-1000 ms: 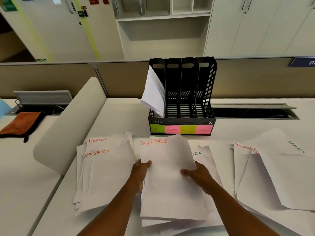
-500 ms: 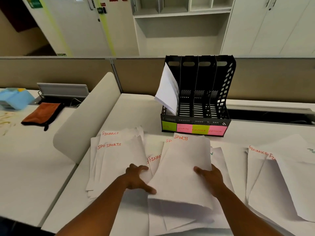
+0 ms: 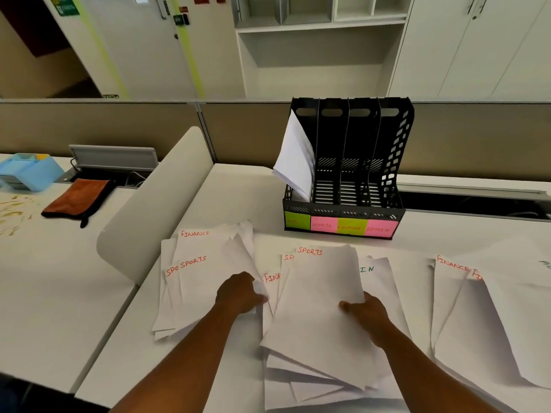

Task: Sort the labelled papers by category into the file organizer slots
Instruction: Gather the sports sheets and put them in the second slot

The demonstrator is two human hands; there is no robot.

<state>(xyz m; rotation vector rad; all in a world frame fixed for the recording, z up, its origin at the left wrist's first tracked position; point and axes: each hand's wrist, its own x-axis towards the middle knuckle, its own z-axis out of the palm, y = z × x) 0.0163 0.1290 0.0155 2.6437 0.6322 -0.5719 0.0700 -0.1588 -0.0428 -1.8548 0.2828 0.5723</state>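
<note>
Head view shows a white desk (image 3: 226, 186) with a black file organizer (image 3: 346, 162) at the back, papers already leaning in its leftmost slot. Loose sheets lie in three heaps in front of it. The right hand (image 3: 365, 315) pinches the right edge of the top "SPORTS" sheet (image 3: 319, 296) in the middle heap; the left hand (image 3: 240, 295) curls around the edges of sheets beside it. Paper is light, floppy and slippery, so I judge an edge grip with both hands best.
</note>
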